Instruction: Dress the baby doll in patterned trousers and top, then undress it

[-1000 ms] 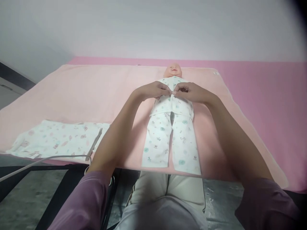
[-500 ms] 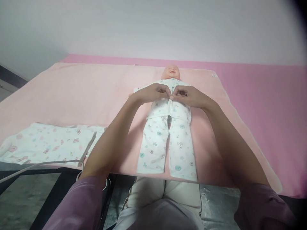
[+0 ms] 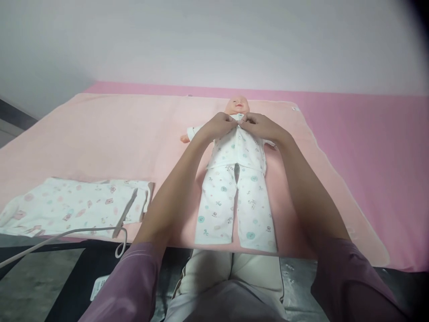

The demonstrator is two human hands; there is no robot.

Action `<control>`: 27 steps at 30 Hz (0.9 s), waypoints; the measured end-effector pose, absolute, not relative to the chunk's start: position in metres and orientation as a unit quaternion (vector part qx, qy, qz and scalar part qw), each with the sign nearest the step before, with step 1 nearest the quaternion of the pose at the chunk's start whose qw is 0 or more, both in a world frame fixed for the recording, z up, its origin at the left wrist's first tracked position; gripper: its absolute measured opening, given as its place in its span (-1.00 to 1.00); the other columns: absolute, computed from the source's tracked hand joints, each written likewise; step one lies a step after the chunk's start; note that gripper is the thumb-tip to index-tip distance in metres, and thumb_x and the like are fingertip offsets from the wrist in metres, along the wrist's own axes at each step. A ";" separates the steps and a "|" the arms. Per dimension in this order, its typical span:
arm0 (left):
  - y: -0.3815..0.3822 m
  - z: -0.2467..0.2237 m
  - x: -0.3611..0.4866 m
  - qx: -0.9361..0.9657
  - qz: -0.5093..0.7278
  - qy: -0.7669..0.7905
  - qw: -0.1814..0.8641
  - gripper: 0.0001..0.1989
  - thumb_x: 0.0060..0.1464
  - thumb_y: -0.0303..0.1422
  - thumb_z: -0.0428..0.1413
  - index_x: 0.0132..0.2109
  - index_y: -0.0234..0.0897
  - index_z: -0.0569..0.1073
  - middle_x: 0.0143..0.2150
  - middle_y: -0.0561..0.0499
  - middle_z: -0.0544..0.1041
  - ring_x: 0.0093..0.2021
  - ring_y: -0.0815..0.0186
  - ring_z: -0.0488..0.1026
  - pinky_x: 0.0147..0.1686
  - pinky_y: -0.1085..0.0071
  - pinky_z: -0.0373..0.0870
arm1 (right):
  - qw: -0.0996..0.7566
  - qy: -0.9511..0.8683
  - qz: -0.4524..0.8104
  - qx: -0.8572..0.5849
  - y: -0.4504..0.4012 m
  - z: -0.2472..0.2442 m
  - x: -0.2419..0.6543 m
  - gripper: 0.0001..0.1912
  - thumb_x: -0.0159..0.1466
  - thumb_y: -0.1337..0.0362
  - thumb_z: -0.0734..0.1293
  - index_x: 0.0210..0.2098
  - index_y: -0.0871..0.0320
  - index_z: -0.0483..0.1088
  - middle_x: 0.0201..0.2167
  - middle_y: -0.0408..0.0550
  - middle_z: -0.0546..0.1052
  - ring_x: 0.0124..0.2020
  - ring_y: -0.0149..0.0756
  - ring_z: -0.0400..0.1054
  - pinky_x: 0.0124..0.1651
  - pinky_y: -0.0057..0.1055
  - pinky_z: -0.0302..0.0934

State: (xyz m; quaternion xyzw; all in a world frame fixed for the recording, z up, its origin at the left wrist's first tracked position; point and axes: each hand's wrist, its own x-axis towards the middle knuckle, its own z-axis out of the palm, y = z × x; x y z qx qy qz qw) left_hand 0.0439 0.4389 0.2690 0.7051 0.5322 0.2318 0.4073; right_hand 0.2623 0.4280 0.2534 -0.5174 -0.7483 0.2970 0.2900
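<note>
A baby doll lies on its back, head away from me, dressed in a white patterned jacket and matching trousers. At the upper chest, just below the neck, my left hand pinches the jacket's front edge. Opposite it, my right hand pinches the other side of the front opening, fingertips almost touching those of the left. Any fastener between the fingers is too small to make out. The doll's arm on the left sticks out of its sleeve.
The doll rests on a peach blanket over a pink surface. Folded white printed baby clothes lie at the left front edge. A pale cable runs across there, close to my left forearm.
Both hands have moved up the jacket front, from the doll's middle to just below its neck. More of the lower jacket and the doll's arm at left now show.
</note>
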 end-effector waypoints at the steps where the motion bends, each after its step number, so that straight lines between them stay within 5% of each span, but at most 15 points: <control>1: 0.441 0.267 0.042 0.701 0.233 0.527 0.420 -0.59 0.38 -0.21 0.25 -0.38 -0.19 0.28 -0.45 0.06 0.20 -0.40 0.31 0.19 -0.22 0.25 0.17 | 0.289 -0.750 0.303 -0.513 0.427 0.253 0.263 -0.58 0.49 -0.07 0.45 -0.32 0.08 0.38 -0.33 -0.11 0.41 -0.27 -0.25 0.20 -0.17 -0.30 0.15; 11: 0.445 0.265 0.035 0.695 0.214 0.532 0.433 -0.56 0.37 -0.11 0.27 -0.37 -0.19 0.28 -0.43 0.04 0.20 -0.39 0.29 0.22 -0.20 0.24 0.20 | 0.313 -0.753 0.268 -0.513 0.415 0.257 0.261 -0.73 0.52 0.00 0.41 -0.16 0.06 0.44 -0.26 -0.07 0.48 -0.22 -0.18 0.28 -0.12 -0.27 0.20; 18: 0.440 0.267 0.036 0.685 0.233 0.533 0.438 -0.57 0.34 -0.16 0.28 -0.40 -0.20 0.30 -0.45 0.04 0.22 -0.43 0.32 0.20 -0.28 0.26 0.16 | 0.337 -0.764 0.078 -0.544 0.405 0.246 0.229 -0.71 0.64 0.04 0.22 0.00 0.07 0.47 -0.13 0.13 0.50 -0.05 0.06 0.41 -0.01 -0.15 0.28; 27: 0.434 0.269 0.040 0.663 0.252 0.556 0.433 -0.65 0.30 -0.22 0.28 -0.41 -0.20 0.38 -0.49 0.02 0.26 -0.40 0.25 0.32 -0.25 0.22 0.30 | 0.204 -0.759 -0.047 -0.616 0.374 0.267 0.210 -0.57 0.64 0.21 0.07 0.00 0.26 0.52 -0.10 0.30 0.56 -0.01 0.16 0.46 -0.04 -0.07 0.32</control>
